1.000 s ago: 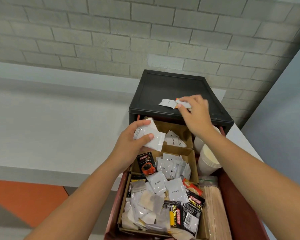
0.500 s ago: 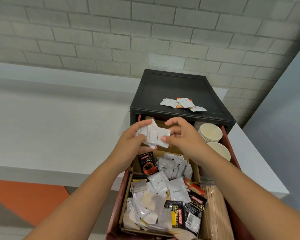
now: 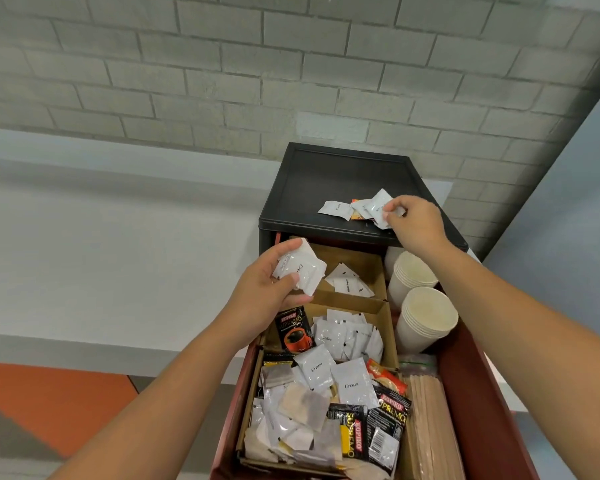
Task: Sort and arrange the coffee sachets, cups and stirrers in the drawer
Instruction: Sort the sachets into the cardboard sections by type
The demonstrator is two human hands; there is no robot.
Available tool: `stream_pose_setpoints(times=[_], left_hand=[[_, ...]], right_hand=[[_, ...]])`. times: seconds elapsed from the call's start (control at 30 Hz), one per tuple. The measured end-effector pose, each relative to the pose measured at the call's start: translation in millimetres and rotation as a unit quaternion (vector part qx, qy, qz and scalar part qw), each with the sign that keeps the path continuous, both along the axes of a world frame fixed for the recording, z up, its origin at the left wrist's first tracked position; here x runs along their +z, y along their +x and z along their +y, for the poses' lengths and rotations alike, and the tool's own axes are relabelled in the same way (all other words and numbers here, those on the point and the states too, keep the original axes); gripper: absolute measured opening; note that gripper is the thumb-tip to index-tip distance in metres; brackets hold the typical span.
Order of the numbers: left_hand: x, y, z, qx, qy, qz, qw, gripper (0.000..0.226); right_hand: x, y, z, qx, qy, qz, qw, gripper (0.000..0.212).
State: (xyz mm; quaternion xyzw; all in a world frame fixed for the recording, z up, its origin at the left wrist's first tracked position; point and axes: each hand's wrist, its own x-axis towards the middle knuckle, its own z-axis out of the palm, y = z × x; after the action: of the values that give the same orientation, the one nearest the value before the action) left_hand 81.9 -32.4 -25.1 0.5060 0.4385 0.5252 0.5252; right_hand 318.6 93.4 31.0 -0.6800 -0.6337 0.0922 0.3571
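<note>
My left hand [image 3: 271, 285] holds a small bunch of white cream sachets [image 3: 300, 268] above the back left of the open red drawer [image 3: 482, 386]. My right hand [image 3: 414, 221] pinches one white sachet [image 3: 378, 206] over the small pile of sachets [image 3: 336, 209] on the black cabinet top [image 3: 336, 171]. Cardboard compartments in the drawer hold white sachets [image 3: 349, 285], coffee sachets [image 3: 347, 336] and a mixed heap of black, white and tea sachets [image 3: 323, 407]. Two stacks of paper cups [image 3: 425, 320] stand at the right. Wooden stirrers [image 3: 428, 424] lie along the right front.
A grey brick wall rises behind the cabinet. A pale ledge [image 3: 101, 220] runs along the left. An orange floor patch [image 3: 32, 393] shows at the lower left. A zip bag [image 3: 418, 363] lies between cups and stirrers.
My right hand took one white sachet from the bunch in my left hand and carried it up to the pile on the cabinet top. My left hand stayed over the drawer.
</note>
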Motion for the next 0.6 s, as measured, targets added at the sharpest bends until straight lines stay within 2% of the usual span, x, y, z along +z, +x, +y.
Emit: stream_pose_setpoints(times=[0.1,0.17,0.23,0.3,0.4,0.5,0.6], left_hand=[[0.9,0.1,-0.5,-0.008,0.002,-0.013,1.0,0.051],[1.3,0.3,-0.9,-0.01,0.01,-0.009,1.0,0.051],[1.9,0.5,-1.7,-0.013,0.016,-0.015,1.0,0.054],[1.9,0.7,-1.5,-0.019,0.02,-0.025,0.999,0.057],[1.5,0.4,-0.5,-0.024,0.03,-0.027,0.999,0.058],[0.6,-0.6,0.2,-0.027,0.031,-0.019,0.999,0.055],[-0.3,-0.5,0.6,-0.025,0.033,-0.018,0.999,0.051]], right_hand=[[-4.7,1.8,5.6,-0.014,-0.024,-0.116,0.993,0.018],[-5.8,-1.0,1.1,-0.022,-0.006,-0.133,0.991,0.021],[-6.8,-9.1,-12.3,0.01,0.047,-0.103,0.993,0.022],[-8.8,-22.2,-35.6,0.123,0.077,-0.055,0.988,0.02],[-15.4,-44.8,-80.1,0.311,0.002,0.033,0.95,0.018],[-26.5,-55.3,-97.7,0.344,-0.058,0.08,0.934,0.025],[-30.1,-55.6,-96.3,0.327,-0.074,0.116,0.935,0.018]])
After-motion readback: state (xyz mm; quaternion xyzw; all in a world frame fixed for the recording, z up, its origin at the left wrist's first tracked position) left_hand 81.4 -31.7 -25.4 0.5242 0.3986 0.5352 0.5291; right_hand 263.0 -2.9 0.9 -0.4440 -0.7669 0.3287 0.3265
